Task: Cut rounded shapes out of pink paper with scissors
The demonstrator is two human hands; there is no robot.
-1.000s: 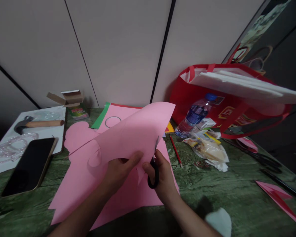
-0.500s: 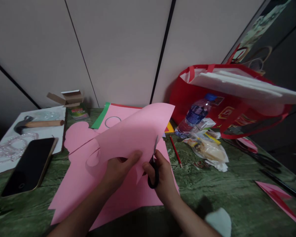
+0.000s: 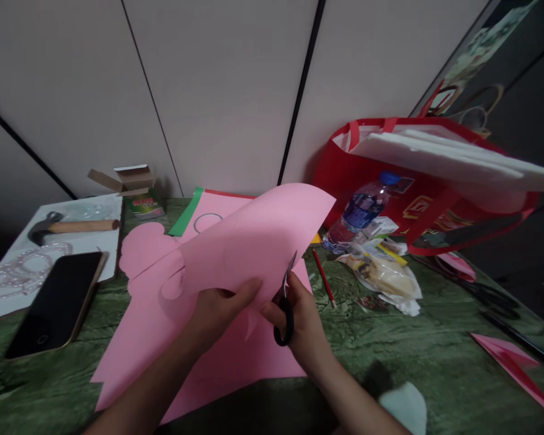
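A sheet of pink paper (image 3: pixel 254 241), curled upward, is pinched by my left hand (image 3: pixel 226 305) at its lower edge, thumb on top. My right hand (image 3: pixel 301 320) is closed round the black handles of a pair of scissors (image 3: pixel 284 317). Their blades point up and lie against the sheet's right part. A narrow cut strip of the paper hangs between my hands. Underneath lie more pink sheets (image 3: pixel 236 368), and at the left a pink cut-out with a scalloped edge (image 3: pixel 147 241). Part of a drawn-looking ring shows on a sheet behind.
To the left are a phone (image 3: pixel 57 305), a hammer (image 3: pixel 81 226) and beaded strands (image 3: pixel 22 272) on a white board, with an opened box (image 3: pixel 145 202) behind. On the right stand a red bag (image 3: pixel 335 175), a bottle (image 3: pixel 362 208), a red pencil (image 3: pixel 323 278) and a food packet (image 3: pixel 385 272).
The curled pink sheet has shifted right, its upper corner now nearer the bottle. The scissors have tilted slightly to the right, and the hanging strip has swung left.
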